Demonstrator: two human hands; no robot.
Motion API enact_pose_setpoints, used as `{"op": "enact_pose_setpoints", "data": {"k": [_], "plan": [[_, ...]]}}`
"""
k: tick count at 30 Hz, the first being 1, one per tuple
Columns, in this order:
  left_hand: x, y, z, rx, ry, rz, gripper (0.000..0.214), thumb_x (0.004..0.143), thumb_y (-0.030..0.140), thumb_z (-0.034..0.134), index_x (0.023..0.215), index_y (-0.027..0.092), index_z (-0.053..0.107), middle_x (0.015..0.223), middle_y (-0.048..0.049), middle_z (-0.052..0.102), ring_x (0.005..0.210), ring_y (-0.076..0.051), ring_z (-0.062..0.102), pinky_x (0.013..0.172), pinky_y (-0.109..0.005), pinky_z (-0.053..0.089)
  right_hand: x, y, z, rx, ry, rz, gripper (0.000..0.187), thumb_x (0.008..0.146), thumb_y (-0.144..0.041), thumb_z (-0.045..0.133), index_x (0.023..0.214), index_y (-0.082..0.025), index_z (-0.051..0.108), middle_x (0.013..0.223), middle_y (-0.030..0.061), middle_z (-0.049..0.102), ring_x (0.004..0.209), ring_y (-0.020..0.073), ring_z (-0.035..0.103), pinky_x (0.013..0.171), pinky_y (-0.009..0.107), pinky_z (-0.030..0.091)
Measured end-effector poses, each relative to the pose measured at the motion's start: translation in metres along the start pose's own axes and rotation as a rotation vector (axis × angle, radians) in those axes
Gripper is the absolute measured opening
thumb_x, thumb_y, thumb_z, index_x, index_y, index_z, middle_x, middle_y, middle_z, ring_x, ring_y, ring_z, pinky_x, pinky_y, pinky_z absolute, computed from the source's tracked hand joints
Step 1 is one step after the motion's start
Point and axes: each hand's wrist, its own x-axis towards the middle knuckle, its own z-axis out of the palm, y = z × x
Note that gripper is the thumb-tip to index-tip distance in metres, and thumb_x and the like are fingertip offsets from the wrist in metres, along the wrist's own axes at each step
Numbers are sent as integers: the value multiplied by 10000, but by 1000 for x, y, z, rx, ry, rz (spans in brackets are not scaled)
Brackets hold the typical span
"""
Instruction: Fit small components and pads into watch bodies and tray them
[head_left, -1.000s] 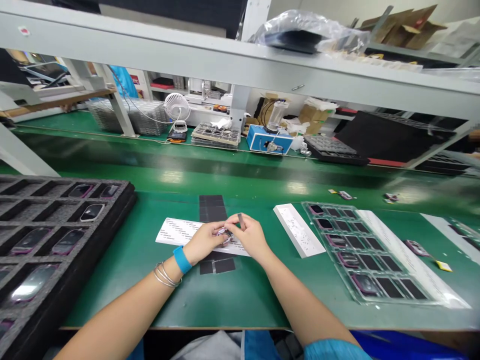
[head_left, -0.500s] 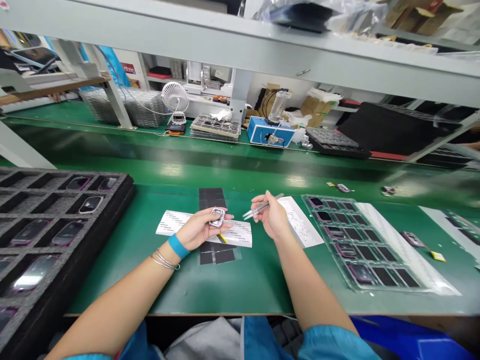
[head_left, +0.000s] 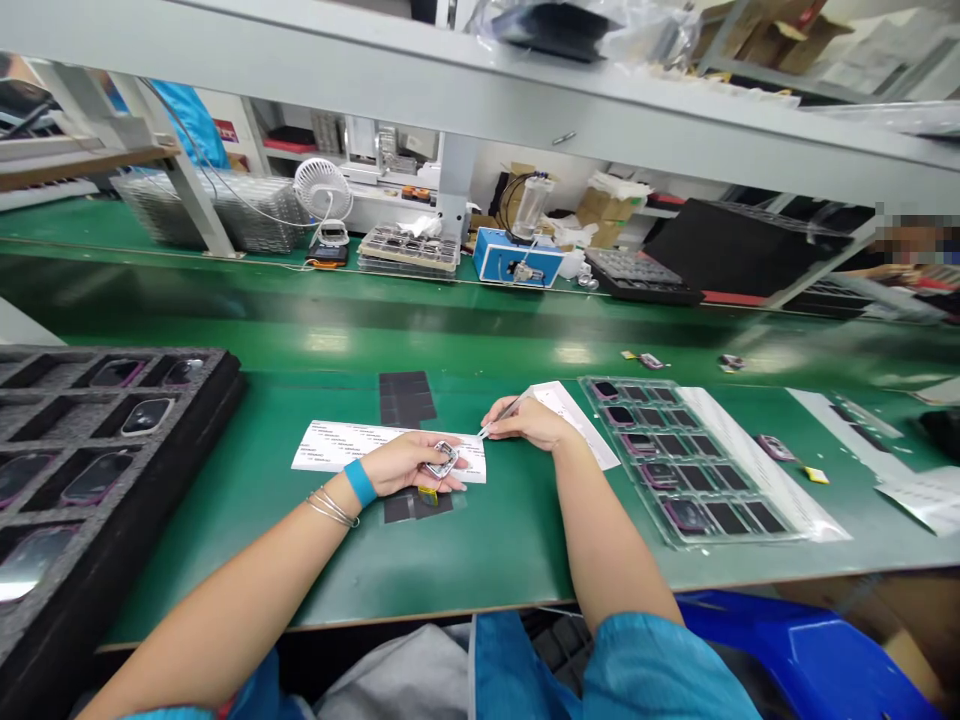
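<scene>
Far to the left of the fingers, a black foam tray (head_left: 127,354) stands on the green workbench (head_left: 225,560), and devices with glass faces and pink edges lie in its square compartments. Nearer, the left hand (head_left: 405,465) wears a blue wristband (head_left: 361,483) and thin metal bangles (head_left: 330,508) on its wrist. Its fingers curl in a narrow way and hold a small silver frame (head_left: 442,460) against them, just above a printed white sheet (head_left: 390,448). Under these fingers, a small yellow piece (head_left: 428,495) lies on a dark film (head_left: 409,508), and beyond them are dark square sheets (head_left: 406,395). To the right, the right hand (head_left: 529,423) pinches slim tweezers (head_left: 504,414) in a narrow grip, with the tips just beside the left fingers. Right of these fingers are a white strip (head_left: 577,428) and a clear plastic tray (head_left: 600,388) with dark pieces in rows. Further right lie a loose pink-edged part (head_left: 775,447) and a yellow label (head_left: 816,475).
</scene>
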Motion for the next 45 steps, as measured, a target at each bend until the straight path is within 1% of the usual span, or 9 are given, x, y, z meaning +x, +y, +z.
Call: {"op": "enact_pose_setpoints", "data": {"k": [5,8,12,18,23,34,41,43,45], "plan": [[11,1,6,20,-10,-88,406,656,162,730,1029,87,590,1080,-216,636,770,-290,690,671,-309,559,5,4,-5,36,-23,25,292,463,-163,856,666,-104,656,767,72,699,691,160,684,664,219,582],[13,0,11,29,40,-98,516,633,149,740,1112,100,552,1102,-202,628,728,-277,693,660,-316,560,8,5,-6,59,-32,38,292,460,-163,857,657,-105,650,760,71,700,679,163,687,653,218,586],[14,-1,15,40,75,-109,688,636,136,719,1266,107,444,1137,-196,612,713,-265,694,646,-306,561,10,5,-8,72,-53,49,295,462,-163,856,658,-105,643,761,73,702,675,166,689,642,216,588],[15,-3,15,73,91,-108,644,642,122,670,1256,108,475,1159,-194,600,703,-251,695,617,-287,557,14,5,-11,69,-79,50,296,471,-161,853,668,-102,640,772,77,704,691,172,692,644,217,587],[16,-4,15,73,95,-117,728,640,116,661,1318,96,396,1170,-198,594,708,-246,694,606,-277,556,20,8,-12,77,-102,71,311,461,-170,862,669,-98,642,772,89,707,714,189,695,649,221,588],[17,-4,17,91,122,-131,746,656,139,679,1339,107,381,1145,-187,615,692,-228,694,576,-249,552,22,10,-11,45,-111,69,310,468,-205,864,684,-95,671,761,103,714,711,194,697,640,215,590],[18,-6,15,62,106,-104,689,641,135,701,1282,127,449,1119,-177,628,697,-249,695,578,-264,552,16,6,-14,38,-101,46,295,479,-205,853,692,-101,676,774,98,718,708,182,693,650,230,580],[16,-6,16,40,102,-86,621,635,136,715,1218,130,505,1085,-172,642,689,-250,695,590,-276,553,11,1,-12,78,-64,22,290,479,-202,853,681,-102,669,768,93,717,707,180,691,661,236,576],[11,-6,16,16,110,-60,479,647,138,708,1105,117,571,1054,-172,652,702,-251,694,613,-283,552,5,-5,-5,144,8,-29,278,501,-213,848,685,-113,666,767,81,717,717,176,691,679,242,573]]}}
